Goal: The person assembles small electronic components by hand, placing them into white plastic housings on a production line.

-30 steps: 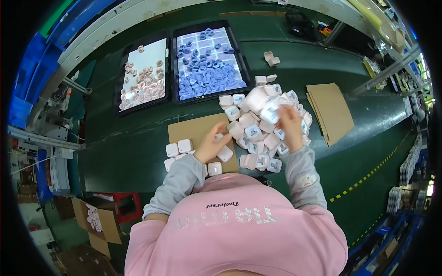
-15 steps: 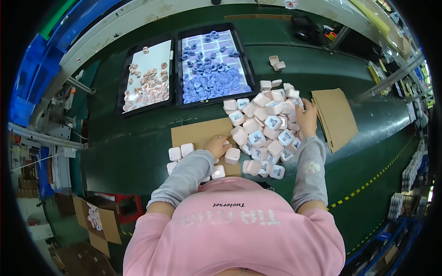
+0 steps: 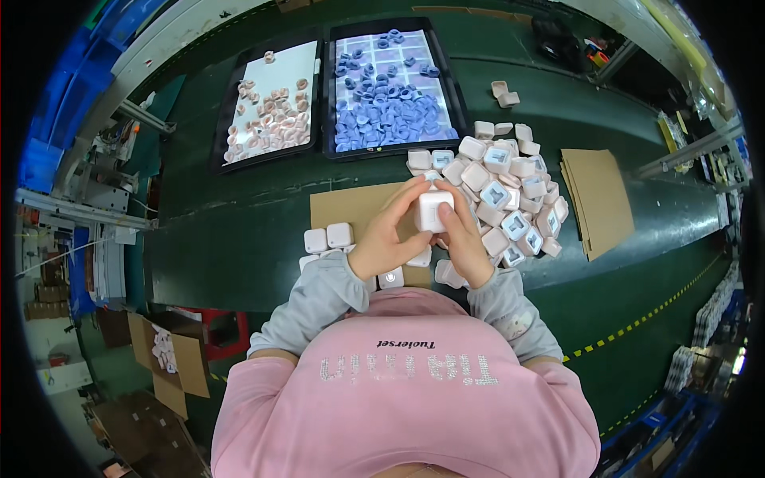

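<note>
Nearest, two forearms in grey sleeves (image 3: 315, 299) reach forward from a pink shirt (image 3: 398, 382). The left hand (image 3: 388, 237) and right hand (image 3: 464, 239) meet around a white, square, round-cornered box (image 3: 434, 211), raised over the dark green bench (image 3: 203, 239); the fingers of both grip it, the right thumb against its face. Below and left, several closed white rounded boxes (image 3: 339, 234) sit on or beside a flat brown cardboard sheet (image 3: 335, 207). Right of the hands spreads a heap of pale pink rounded boxes (image 3: 476, 177), some showing light-blue faces, with stacked brown cardboard sheets (image 3: 602, 203) beyond its right side. Farther off stand two black-rimmed trays, one (image 3: 236, 99) with pale pink small pieces (image 3: 287, 119), the other (image 3: 448, 88) with blue small pieces (image 3: 390, 115). An open pale pink box (image 3: 508, 99) lies farther right.
</note>
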A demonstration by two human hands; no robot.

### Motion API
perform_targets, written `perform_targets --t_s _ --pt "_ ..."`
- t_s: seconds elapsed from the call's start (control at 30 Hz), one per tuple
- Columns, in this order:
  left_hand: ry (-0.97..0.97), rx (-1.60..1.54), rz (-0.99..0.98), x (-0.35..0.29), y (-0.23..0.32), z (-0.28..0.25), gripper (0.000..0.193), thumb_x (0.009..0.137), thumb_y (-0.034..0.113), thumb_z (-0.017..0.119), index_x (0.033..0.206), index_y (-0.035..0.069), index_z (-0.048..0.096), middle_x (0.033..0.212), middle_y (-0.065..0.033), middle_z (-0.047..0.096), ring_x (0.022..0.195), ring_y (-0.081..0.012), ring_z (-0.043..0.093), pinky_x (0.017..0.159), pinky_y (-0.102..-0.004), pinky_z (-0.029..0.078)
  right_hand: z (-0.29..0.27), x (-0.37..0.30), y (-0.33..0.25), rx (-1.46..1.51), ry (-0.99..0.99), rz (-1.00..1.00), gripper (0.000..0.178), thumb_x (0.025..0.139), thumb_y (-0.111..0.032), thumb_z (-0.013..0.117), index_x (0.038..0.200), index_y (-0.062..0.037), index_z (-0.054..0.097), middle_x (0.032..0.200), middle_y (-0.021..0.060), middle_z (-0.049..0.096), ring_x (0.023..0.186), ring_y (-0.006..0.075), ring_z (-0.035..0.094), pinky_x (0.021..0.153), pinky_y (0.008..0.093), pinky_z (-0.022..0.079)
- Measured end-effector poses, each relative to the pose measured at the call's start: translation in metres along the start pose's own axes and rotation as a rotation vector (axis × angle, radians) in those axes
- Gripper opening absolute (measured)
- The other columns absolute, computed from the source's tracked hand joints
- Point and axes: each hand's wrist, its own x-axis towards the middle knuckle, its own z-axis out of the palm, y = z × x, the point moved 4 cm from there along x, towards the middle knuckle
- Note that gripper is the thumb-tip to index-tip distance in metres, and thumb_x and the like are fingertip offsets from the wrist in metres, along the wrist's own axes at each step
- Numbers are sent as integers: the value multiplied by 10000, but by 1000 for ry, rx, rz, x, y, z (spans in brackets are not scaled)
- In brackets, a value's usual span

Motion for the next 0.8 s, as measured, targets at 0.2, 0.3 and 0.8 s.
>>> perform_targets --t_s 0.2,0.3,0.8 --pt "64 -190 -202 -10 -1 6 535 824 -33 533 1340 12 398 1223 -105 519 1065 -179 553 887 -299 461 -1 -9 12 -556 105 -440 461 935 -204 496 1324 8 367 1205 158 460 1060 260 489 926 339 391" --pt "64 9 -130 -11 8 9 513 815 -27 520 1317 14 423 1161 -81 548 974 -136 571 831 -274 481 2 -16 12 -726 89 -468 467 934 -189 496 1332 10 355 1201 162 467 1077 264 490 937 340 384" --pt "-20 657 156 10 30 10 307 708 91 665 1007 87 596 1207 -108 472 1256 -360 384 1041 -552 252 -17 -10 28 539 66 68 462 953 -348 417 1346 -107 388 978 36 568 726 139 546 596 287 439"
